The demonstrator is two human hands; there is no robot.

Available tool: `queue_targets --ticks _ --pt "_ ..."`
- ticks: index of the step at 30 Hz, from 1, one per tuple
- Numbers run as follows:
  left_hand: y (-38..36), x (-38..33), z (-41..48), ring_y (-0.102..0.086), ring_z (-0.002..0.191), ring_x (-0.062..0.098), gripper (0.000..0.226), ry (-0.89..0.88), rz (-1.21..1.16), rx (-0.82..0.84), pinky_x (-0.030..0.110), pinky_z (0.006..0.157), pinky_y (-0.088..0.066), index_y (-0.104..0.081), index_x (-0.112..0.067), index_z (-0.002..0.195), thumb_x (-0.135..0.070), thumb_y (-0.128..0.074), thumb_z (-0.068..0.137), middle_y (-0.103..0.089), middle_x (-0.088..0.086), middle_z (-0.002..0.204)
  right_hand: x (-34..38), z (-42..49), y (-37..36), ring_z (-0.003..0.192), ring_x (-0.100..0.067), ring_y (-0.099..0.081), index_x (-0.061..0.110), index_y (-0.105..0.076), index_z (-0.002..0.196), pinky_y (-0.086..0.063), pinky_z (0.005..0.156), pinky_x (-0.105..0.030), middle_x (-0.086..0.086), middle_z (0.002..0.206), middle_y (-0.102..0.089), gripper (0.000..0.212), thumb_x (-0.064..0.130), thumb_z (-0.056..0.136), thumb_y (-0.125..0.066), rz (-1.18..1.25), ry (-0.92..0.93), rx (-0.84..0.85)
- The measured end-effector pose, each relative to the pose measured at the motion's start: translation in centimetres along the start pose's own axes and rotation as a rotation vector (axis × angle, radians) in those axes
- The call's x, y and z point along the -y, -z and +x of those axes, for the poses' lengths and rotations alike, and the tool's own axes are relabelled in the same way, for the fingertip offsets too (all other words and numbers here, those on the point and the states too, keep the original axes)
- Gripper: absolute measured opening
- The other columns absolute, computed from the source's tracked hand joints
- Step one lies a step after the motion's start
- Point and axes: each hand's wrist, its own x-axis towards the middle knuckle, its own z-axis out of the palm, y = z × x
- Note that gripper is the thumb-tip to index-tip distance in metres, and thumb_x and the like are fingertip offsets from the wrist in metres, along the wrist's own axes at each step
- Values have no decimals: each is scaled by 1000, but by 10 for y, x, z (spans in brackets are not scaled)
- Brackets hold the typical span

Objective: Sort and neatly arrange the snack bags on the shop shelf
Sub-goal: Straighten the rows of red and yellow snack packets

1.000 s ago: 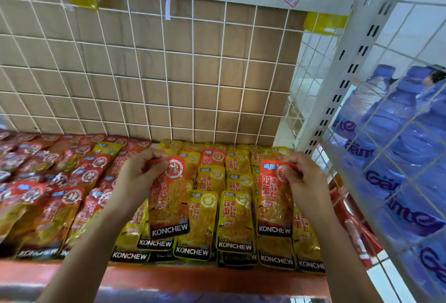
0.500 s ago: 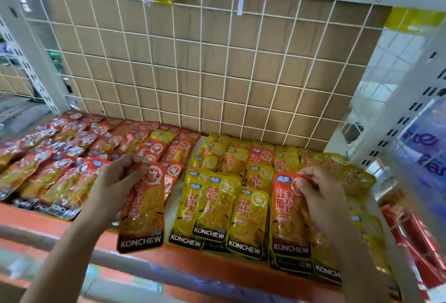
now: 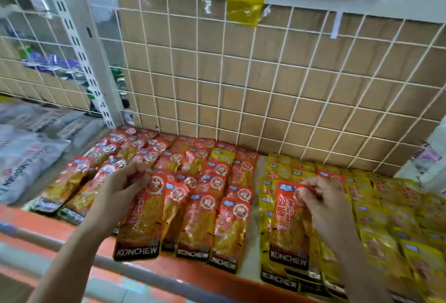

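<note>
Head view: one shelf bay, seen from above and in front. Left hand [image 3: 120, 189] sits at 9 o'clock from frame centre, thumb and fingers pressed together on the top edge of a red snack bag [image 3: 142, 218]. That bag hangs over the front row of the red group [image 3: 193, 182], its lower "KONCHEW" band near the orange shelf lip [image 3: 169, 269] at 7 o'clock.

Right hand [image 3: 318, 203] sits at 4 o'clock, fingertips pinching the top corner of a second red bag [image 3: 289, 223]. This bag overlies the yellow group [image 3: 391, 218], which fills the bay from 3 to 5 o'clock. A narrow bare strip of shelf separates the red and yellow groups. One yellow bag [image 3: 223, 156] lies among the red ones near centre. Wire grid backing [image 3: 241, 85] closes the bay at 12 o'clock; grey sacks [image 3: 24, 157] lie in the neighbouring bay at 9 o'clock.

Handling, judged: bags appear light, flat and pliable, with glossy film that is likely to slip against neighbouring packs. Take hold at the sealed top edge, where the film is stiffest, and avoid squeezing the filled body. Lay each bag flat, overlapping the row behind.
</note>
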Motion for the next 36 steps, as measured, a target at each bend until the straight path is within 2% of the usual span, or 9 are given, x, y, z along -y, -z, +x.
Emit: queue_targets --ticks 4,7,9,12,17,21,24,30,36 --pt "31 14 16 -55 60 4 15 4 4 -28 16 54 -44 -63 -12 83 -1 -54 89 -61 -7 63 20 0 -36 64 -6 -59 26 -55 74 -43 61 -13 5 69 -62 31 -3 85 -58 53 18 0" --pt "51 27 27 -51 59 -4 18 -50 83 19 7 56 -39 -64 -20 81 -3 -59 87 -62 -12 67 31 -2 -63 62 -1 -59 23 -55 73 -43 59 -11 4 66 -62 30 -4 85 -57 78 11 0" --pt "65 35 35 -52 63 -4 16 -63 133 46 9 62 -39 -65 -29 80 -13 -63 82 -63 -17 70 35 -4 -80 61 -4 -61 23 -56 74 -47 62 -20 2 66 -63 29 -4 85 -57 94 -14 2" --pt "77 45 44 -54 67 -3 29 -70 191 81 14 66 -40 -64 -33 79 -5 -62 86 -64 -18 73 40 -8 -104 67 -13 -63 24 -56 76 -50 66 -31 0 71 -64 28 -2 87 -57 76 -28 14" --pt "79 49 54 -57 71 -2 25 -93 298 141 18 66 -43 -64 -25 77 -3 -60 86 -64 -6 73 45 -15 -132 72 -9 -63 26 -54 77 -50 64 -26 5 73 -65 24 5 89 -57 -1 -55 17" --pt "77 56 63 -58 73 3 26 -127 388 166 17 64 -42 -59 -28 76 -5 -62 86 -65 -9 77 49 -20 -145 76 -3 -60 31 -51 75 -47 64 -20 13 77 -62 26 11 89 -58 -108 -68 12" --pt "69 60 68 -57 75 -1 27 -138 427 178 11 60 -38 -56 -31 76 -7 -61 87 -63 -14 79 53 -22 -151 80 -4 -59 34 -48 74 -50 71 -27 15 82 -61 26 17 90 -58 -200 -89 31" --pt "57 69 73 -53 75 6 13 -184 520 113 12 60 -35 -57 -21 84 -10 -62 87 -60 -5 85 52 -23 -164 79 -6 -59 26 -54 83 -45 66 -20 19 77 -57 14 15 89 -60 -252 -66 -42" --pt "56 78 73 -53 89 20 6 -243 632 94 30 74 -42 -63 -14 91 -15 -65 85 -53 -6 91 49 -24 -171 73 3 -53 26 -55 84 -36 59 -7 19 77 -56 12 16 89 -60 -297 -30 -105"
